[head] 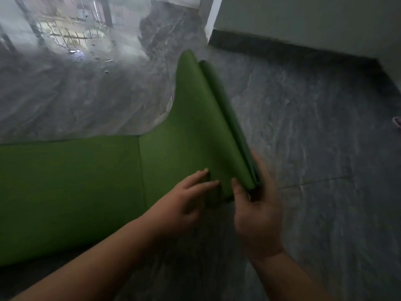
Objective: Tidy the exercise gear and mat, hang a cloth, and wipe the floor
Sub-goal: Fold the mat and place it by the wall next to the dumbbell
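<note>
a green mat (71,181) lies on the glossy grey marble floor (314,137), its right end rolled up; the right hand (258,216) clasps the roll's near end; the left hand (184,200) presses spread fingers just beside; a pale wall (303,20) with dark skirting stands behind.

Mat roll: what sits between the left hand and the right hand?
In the head view, only the near end of the green mat: left hand presses its top, right hand cups the rolled edge.
</note>
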Motion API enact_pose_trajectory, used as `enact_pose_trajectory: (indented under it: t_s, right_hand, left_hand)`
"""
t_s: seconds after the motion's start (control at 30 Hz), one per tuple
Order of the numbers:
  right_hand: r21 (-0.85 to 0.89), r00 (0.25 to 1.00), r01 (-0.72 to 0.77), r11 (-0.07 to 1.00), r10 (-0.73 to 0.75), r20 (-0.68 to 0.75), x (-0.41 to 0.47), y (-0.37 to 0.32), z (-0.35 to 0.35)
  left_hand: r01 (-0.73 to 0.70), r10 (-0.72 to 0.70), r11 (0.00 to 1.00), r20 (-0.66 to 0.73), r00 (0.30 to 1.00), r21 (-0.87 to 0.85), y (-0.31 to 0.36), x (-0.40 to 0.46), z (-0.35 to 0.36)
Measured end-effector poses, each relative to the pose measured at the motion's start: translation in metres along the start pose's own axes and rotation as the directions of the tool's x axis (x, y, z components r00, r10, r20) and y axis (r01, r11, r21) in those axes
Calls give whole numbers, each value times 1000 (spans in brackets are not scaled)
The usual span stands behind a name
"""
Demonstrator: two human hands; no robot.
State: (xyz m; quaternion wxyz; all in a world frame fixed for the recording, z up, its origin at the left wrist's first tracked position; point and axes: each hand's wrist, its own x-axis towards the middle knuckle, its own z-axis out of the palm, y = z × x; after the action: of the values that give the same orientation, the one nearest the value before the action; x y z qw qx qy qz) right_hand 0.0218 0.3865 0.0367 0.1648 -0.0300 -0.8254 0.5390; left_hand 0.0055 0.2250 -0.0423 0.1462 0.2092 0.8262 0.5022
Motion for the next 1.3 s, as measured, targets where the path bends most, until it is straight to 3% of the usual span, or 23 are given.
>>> enact_pose_trajectory:
  t_s: [0.07,0.13,0.23,0.3,0.5,0.63,0.7,0.8,0.97,1.2,1.27,1.3]
  right_hand:
    - [-76,987,101,992,-90,134,-12,-4,15]
    - [-61,951,209,976,-188,245,-25,-16,37]
    - [-31,889,325,945,-294,352,-41,-27,76]
    - [-37,838,389,920,-337,429,-54,-27,105]
    - [-94,554,655,750,-392,735,-102,-16,179]
    - [-64,357,785,616,-365,860,-125,-20,205]
    - [-101,328,814,572,-309,893,-131,-23,207]
    - [-266,376,827,496,-134,917,-137,-15,203]
    - [-289,348,830,477,-37,937,-143,16,192]
    - [-84,100,838,539,1,995,-124,61,199]
    - [-44,50,787,615,7,999,-116,65,198]
    - [-29,54,786,617,-21,998,-114,65,196]
  left_hand:
    - [57,-120,953,-197,973,-299,11,-15,-25]
    - [68,-258,839,-284,923,-540,21,-30,-54]
    - [124,-417,663,-225,881,-738,27,-58,-95]
    - [193,-483,648,-202,852,-737,26,-79,-116]
    - [410,-703,653,-310,640,-637,-26,-149,-158]
    - [578,-752,658,-386,534,-482,-62,-184,-166]
    - [647,-745,658,-459,484,-386,-77,-197,-165]
    - [742,-719,625,-547,429,-240,-97,-216,-162]
    - [819,-662,574,-585,468,7,-121,-243,-147]
    - [877,-748,341,-468,471,339,-127,-246,-108]
    - [812,-681,331,-475,558,481,-123,-239,-95]
    - [760,-632,371,-453,628,534,-121,-235,-89]
